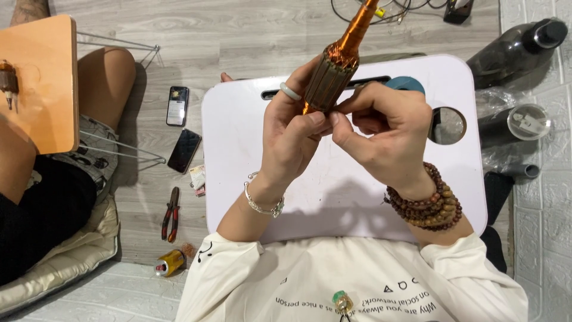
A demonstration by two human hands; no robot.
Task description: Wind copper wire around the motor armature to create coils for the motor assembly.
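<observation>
I hold a motor armature (339, 62) with copper windings and a copper-wrapped shaft, pointing up and away over a white lap table (238, 155). My left hand (292, 134) wraps the lower end of its dark slotted core; a pale ring sits on one finger and a silver bracelet on the wrist. My right hand (387, 134) pinches at the core's lower edge, thumb and forefinger meeting my left thumb. Brown bead bracelets circle my right wrist.
Another person sits at the left with an orange lap table (44, 83). Two phones (177, 105), pliers (171, 213) and a small yellow can (168, 263) lie on the floor. Dark plastic housings (518, 48) lie at the right. Cables (393, 9) lie at the top.
</observation>
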